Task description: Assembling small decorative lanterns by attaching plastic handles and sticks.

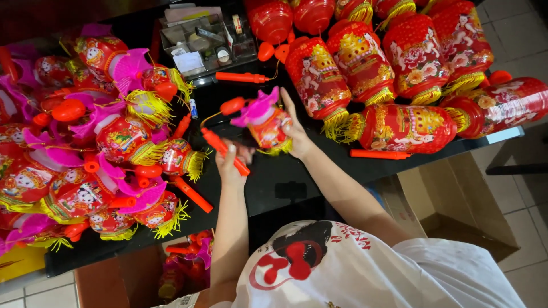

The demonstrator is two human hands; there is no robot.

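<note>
Left hand [231, 159] gripped an orange stick handle [224, 150]; right hand [294, 130] cupped a small red lantern [268, 122] with pink fins, above the black worktop [268, 182]. Heap of small pink-finned lanterns [103, 154] lay left, big red lanterns [394, 68] right. Clear parts tray [200, 43] sat behind. Cardboard box [456, 199] stood on the floor.

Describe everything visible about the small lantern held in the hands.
The small lantern is red with printed pictures, a magenta fin-like top and yellow fringe, seemingly glossy plastic. It is tilted above the black table. The right hand cups its side; the left hand grips its orange stick, joined by a thin cord.
</note>
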